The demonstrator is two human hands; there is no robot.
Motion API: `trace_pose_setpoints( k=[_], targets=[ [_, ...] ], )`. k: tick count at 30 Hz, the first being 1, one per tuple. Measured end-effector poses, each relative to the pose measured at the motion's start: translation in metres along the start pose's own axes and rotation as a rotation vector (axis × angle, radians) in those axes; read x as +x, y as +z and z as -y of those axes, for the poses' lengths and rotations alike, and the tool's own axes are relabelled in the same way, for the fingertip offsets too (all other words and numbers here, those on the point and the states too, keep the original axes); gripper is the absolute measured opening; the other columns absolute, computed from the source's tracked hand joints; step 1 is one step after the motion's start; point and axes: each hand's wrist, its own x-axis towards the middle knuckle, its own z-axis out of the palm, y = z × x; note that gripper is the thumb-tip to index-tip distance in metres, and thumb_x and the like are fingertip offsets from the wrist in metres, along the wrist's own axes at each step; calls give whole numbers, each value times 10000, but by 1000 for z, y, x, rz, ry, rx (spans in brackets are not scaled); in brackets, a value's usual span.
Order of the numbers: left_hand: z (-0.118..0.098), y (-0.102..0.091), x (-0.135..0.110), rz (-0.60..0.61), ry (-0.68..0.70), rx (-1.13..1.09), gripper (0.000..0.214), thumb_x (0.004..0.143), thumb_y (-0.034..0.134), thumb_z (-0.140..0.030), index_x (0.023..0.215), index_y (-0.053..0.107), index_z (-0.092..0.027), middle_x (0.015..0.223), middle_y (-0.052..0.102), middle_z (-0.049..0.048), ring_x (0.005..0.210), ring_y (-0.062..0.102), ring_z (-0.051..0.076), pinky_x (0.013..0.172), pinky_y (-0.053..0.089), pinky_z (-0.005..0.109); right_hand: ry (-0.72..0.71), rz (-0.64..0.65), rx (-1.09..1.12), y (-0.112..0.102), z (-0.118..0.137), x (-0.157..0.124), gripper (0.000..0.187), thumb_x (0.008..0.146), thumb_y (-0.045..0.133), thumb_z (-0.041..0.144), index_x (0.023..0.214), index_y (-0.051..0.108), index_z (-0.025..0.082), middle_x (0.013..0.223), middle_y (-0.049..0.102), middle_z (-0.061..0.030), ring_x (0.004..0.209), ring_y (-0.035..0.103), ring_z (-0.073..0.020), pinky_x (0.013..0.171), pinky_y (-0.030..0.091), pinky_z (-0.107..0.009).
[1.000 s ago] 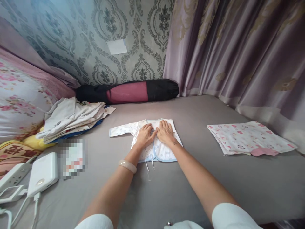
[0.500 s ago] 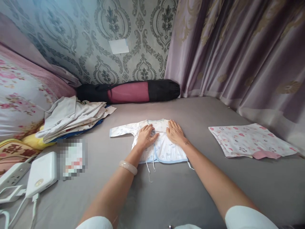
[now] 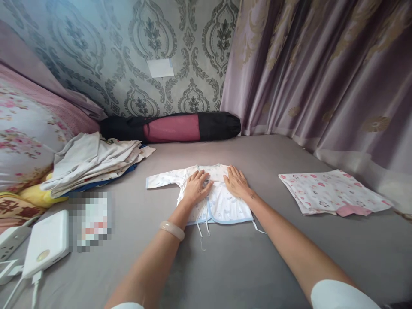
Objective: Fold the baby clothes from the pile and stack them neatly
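A small white baby shirt [image 3: 227, 206] with light blue edging and thin white ties lies spread on the grey bed sheet [image 3: 225, 266]. Its left sleeve stretches out flat to the side; the right sleeve seems folded in across the chest, partly under my right hand. My left hand [image 3: 196, 185] rests flat on the shirt's left chest, fingers extended. On the upper right side of the shirt, my right hand [image 3: 237, 181] lies flat with fingers stretched out. Both hands press on the cloth without gripping it.
Folded white cloth with pink hearts [image 3: 331, 191] lies at the right. At the left are a pile of clothes [image 3: 93, 161], a white power bank [image 3: 48, 240] with cables, a power strip [image 3: 13, 240] and a blurred packet [image 3: 95, 221]. A black-and-red rolled bag [image 3: 170, 128] lies against the wall.
The camera view has shifted slightly. Both hands stay flat on the baby shirt in nearly the same places, and the shirt looks unchanged.
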Motion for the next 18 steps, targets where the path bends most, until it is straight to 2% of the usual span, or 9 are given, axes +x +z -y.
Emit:
trace_pose_setpoints(
  k=[8, 12, 18],
  targets=[
    [3, -1, 1, 45, 7, 5, 424, 914, 511, -445, 1271, 593, -232, 1444, 505, 105, 1360, 410, 300, 1116, 317, 492, 7, -8, 35, 1, -1, -1, 604, 996, 223, 359, 1493, 323, 28, 1573, 278, -157, 1454, 234, -252, 1184, 167, -421],
    [1, -2, 0, 38, 7, 9, 410, 918, 510, -441, 1265, 597, -239, 1441, 508, 97, 1352, 419, 294, 1113, 321, 479, -64, -38, 29, -5, 4, -21, 613, 994, 231, 378, 1500, 313, 42, 1586, 242, -153, 1470, 190, -249, 1198, 113, -427],
    [1, -2, -1, 42, 18, -1, 401, 927, 503, -446, 1262, 595, -245, 1441, 507, 86, 1342, 424, 290, 1116, 312, 472, -130, 37, 45, -5, 13, -55, 646, 993, 207, 420, 1525, 258, 55, 1602, 183, -137, 1483, 145, -238, 1201, 124, -426]
  ],
)
